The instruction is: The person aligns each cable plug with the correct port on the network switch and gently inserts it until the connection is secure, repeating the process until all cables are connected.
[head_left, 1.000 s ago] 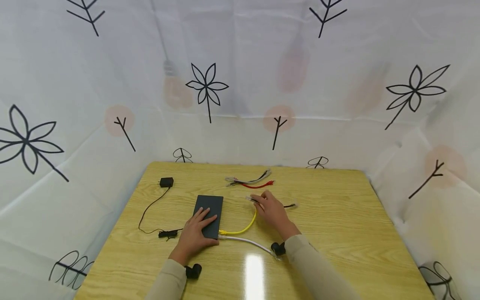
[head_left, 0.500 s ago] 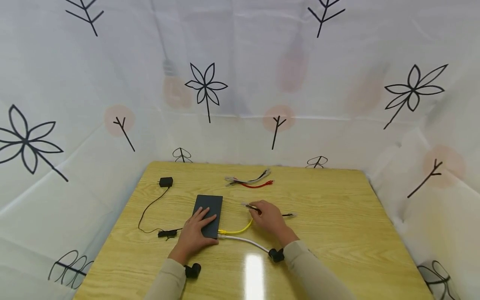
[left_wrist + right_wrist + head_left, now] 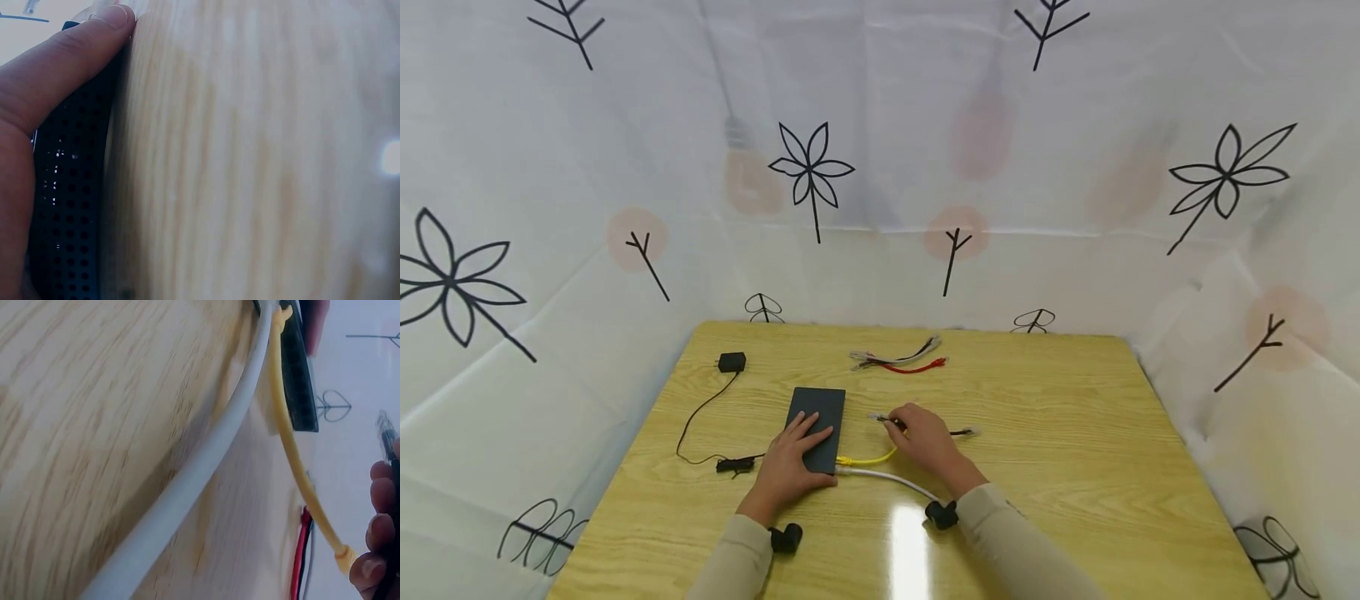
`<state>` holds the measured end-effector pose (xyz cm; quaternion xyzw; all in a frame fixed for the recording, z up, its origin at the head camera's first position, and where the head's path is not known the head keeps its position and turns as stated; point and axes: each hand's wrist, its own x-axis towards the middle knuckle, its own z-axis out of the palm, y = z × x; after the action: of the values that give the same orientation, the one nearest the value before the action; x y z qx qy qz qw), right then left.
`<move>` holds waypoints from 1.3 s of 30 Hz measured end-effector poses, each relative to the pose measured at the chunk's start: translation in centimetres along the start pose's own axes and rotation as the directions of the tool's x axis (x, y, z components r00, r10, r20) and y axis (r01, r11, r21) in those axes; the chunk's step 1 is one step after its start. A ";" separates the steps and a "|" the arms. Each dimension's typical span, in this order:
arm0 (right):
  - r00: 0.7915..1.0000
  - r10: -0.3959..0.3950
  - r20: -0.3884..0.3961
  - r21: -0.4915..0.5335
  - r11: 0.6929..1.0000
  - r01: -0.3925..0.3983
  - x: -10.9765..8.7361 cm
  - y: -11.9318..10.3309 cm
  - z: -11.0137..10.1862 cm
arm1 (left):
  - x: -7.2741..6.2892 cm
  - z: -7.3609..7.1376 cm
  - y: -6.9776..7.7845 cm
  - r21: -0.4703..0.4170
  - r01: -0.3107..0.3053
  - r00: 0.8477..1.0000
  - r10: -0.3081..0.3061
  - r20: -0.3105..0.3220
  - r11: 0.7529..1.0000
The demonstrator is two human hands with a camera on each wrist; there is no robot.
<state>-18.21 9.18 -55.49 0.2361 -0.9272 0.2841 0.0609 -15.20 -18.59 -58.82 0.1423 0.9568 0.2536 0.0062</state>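
My left hand [image 3: 790, 467] lies with spread fingers on a flat dark network switch [image 3: 826, 403]; in the left wrist view its thumb [image 3: 62, 65] reaches along the perforated side [image 3: 75, 181]. From the switch's right side run a yellow Ethernet cable [image 3: 867, 462] and a white Ethernet cable [image 3: 891, 477]. To the right, my right hand [image 3: 928, 440] pinches a black Ethernet cable [image 3: 962, 432] just behind one plug, which points toward the switch. That clear plug [image 3: 385, 434] sticks out past the fingers [image 3: 382, 495] in the right wrist view. The other end trails out behind the hand.
A red cable [image 3: 917, 368] and a grey cable [image 3: 910, 361] lie bunched with black ones at the back. At the left is a black power adapter [image 3: 732, 362], its thin lead [image 3: 688, 425] leading to a black tied bundle [image 3: 735, 465] beside the switch.
The right hand has moved left and nearer the person with the black Ethernet cable, bringing its plug closer to the switch. The left hand stays on the switch.
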 end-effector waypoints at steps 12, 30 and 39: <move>0.997 0.018 0.069 0.115 0.993 -0.026 0.9 -1.9 0.4 | 0.0 0.0 -0.1 0.016 -0.005 1.000 0.005 0.004 1.000; 0.983 0.004 0.184 0.143 0.989 -0.031 1.5 -2.8 1.8 | 0.0 -0.2 0.0 0.039 -0.037 0.999 0.038 -0.021 0.999; 0.972 0.015 0.234 0.107 0.993 -0.041 1.4 -2.1 2.9 | 0.1 0.0 -0.1 0.041 -0.049 0.998 0.050 -0.037 0.998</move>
<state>-18.37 5.43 -56.50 0.2579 -0.9140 0.3064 -0.0654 -15.31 -18.64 -58.84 0.1611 0.9578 0.2372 -0.0208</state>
